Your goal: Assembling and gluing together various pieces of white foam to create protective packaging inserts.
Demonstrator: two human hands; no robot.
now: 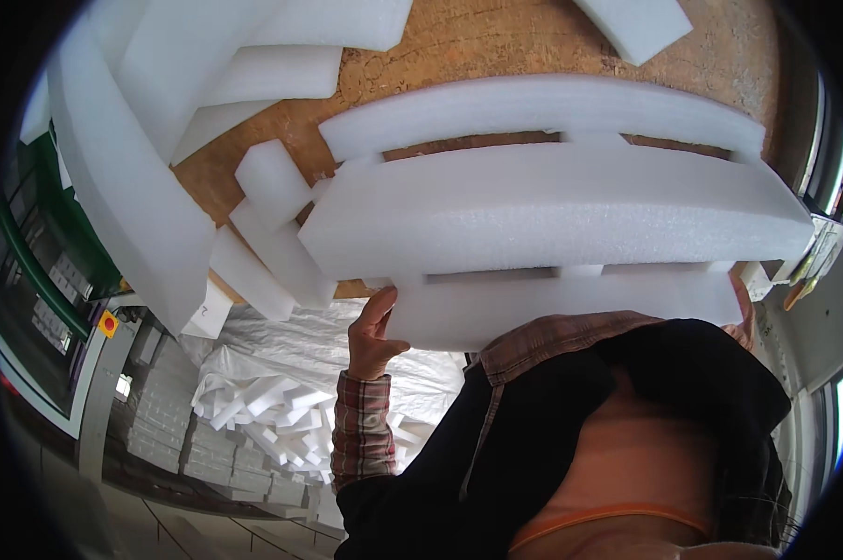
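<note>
I hold a large white foam frame (552,215), made of long slabs joined by short cross pieces, over a brown chipboard table (496,42). My left hand (375,331) grips the lower left corner of its nearest slab, thumb up along the edge. Only a small part of my right hand (744,315) shows, at the frame's lower right end, and it seems to grip that end. My checked sleeve and dark vest fill the lower middle of the view.
Long white foam strips (132,187) arch over the table's left side, with short foam blocks (272,182) beside them. Below lies a heap of foam offcuts (272,411) on plastic sheeting. A green machine frame (39,252) with a red button (109,324) stands left.
</note>
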